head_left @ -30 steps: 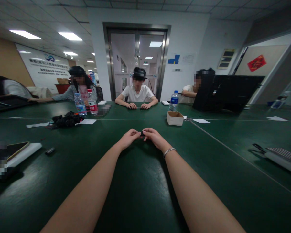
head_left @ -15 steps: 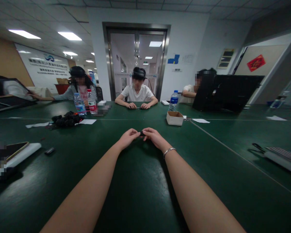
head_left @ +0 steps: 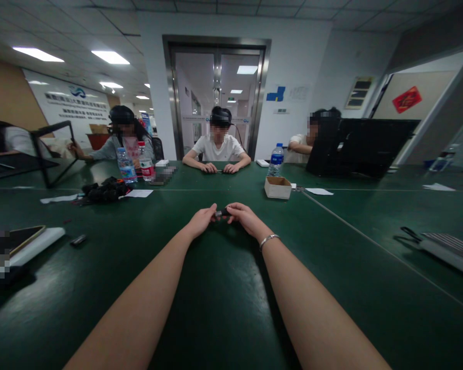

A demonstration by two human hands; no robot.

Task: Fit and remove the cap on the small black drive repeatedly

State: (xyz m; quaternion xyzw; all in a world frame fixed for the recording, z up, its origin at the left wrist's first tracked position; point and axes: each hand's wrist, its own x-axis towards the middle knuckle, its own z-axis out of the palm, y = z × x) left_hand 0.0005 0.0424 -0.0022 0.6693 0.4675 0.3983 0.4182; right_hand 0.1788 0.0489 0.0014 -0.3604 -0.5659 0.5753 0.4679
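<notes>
My left hand (head_left: 202, 221) and my right hand (head_left: 245, 217) meet over the green table, fingertips almost together. Between them is a small black stick with a silvery end (head_left: 223, 211), too small to make out its exact kind. The right thumb and fingers pinch its black part. At the silvery end, the left thumb and fingers are closed, partly hiding it. A metal bangle (head_left: 269, 240) circles my right wrist.
A small open box (head_left: 278, 189) and a water bottle (head_left: 277, 160) stand beyond my right hand. At left lie a black bundle (head_left: 106, 190), a small dark object (head_left: 78, 240) and a tablet-like device (head_left: 42, 247). Several people sit across the green table (head_left: 216, 318).
My left fingers have shifted slightly left along the stick, and its silvery end now shows. At far left, a dark frame has swung upright near another person's hand.
</notes>
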